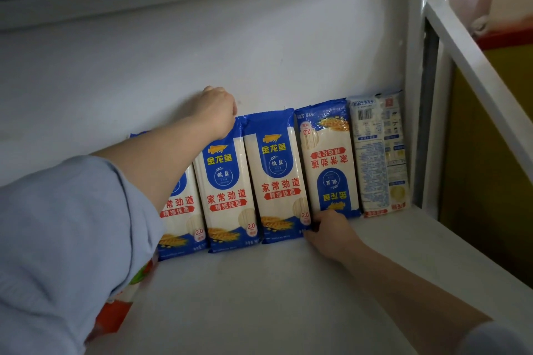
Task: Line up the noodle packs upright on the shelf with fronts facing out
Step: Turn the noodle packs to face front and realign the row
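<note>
Noodle packs [277, 176] lean along shelf [259, 297]; left grip [217, 112] clutches one top, right grip [328, 232] pinches another's bottom

**Five packs on a white shelf**

We see a white shelf [259, 291] with a white back wall. Five noodle packs stand on it in a row, leaning against that wall and touching side by side. The first pack [184, 210], second pack [225, 181] and third pack [277, 179] face front and upright. The fourth pack [328, 158] faces front but upside down. The fifth pack [380, 153] shows its back.
</note>
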Available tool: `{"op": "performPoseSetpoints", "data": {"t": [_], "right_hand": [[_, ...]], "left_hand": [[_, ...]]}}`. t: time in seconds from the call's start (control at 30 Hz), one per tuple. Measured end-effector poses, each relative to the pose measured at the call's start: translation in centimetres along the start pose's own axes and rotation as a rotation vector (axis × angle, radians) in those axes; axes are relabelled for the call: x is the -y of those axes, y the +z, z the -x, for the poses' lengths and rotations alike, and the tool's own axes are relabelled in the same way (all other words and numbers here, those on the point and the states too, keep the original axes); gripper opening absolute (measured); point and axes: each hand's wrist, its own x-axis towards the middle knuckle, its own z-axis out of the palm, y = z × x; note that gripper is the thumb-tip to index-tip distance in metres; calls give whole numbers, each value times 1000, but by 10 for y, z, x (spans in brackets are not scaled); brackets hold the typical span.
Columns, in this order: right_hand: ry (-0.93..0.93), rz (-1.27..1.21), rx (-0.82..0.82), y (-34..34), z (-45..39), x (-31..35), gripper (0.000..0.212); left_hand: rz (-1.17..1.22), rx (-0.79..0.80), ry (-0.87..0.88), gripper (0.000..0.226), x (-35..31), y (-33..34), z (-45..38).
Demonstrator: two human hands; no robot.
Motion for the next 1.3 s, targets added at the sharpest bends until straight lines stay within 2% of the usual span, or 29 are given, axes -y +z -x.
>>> {"op": "performPoseSetpoints", "data": {"t": [0.17,0.27,0.37,0.47,0.6,0.73,0.83,0.97,1.1,1.23,1.3], "right_hand": [[-1,68,-48,-3,14,10,32],[-109,216,-103,-10,33,29,40],[-251,338,-76,-13,54,57,52],[-352,482,48,-12,72,84,57],[-443,746,266,-6,87,112,50],[-421,851,471,-3,88,135,50],[-434,848,510,-3,80,150,52],[-453,841,464,-2,60,176,47],[-513,825,332,-6,34,213,44],[-580,868,105,-12,1,251,38],[-604,813,-30,-14,-14,266,37]], "left_hand": [[86,-61,-52,48,11,-9,36],[78,25,-59,53,21,-7,75],[14,170,3,61,25,-2,117],[-7,394,105,60,24,4,158],[-35,727,162,53,29,7,201],[-15,803,157,52,43,4,217],[41,838,90,56,59,5,219],[104,849,7,49,82,9,213],[212,778,-130,26,107,36,200],[224,662,-254,39,122,48,188],[215,644,-304,41,126,53,181]]}}
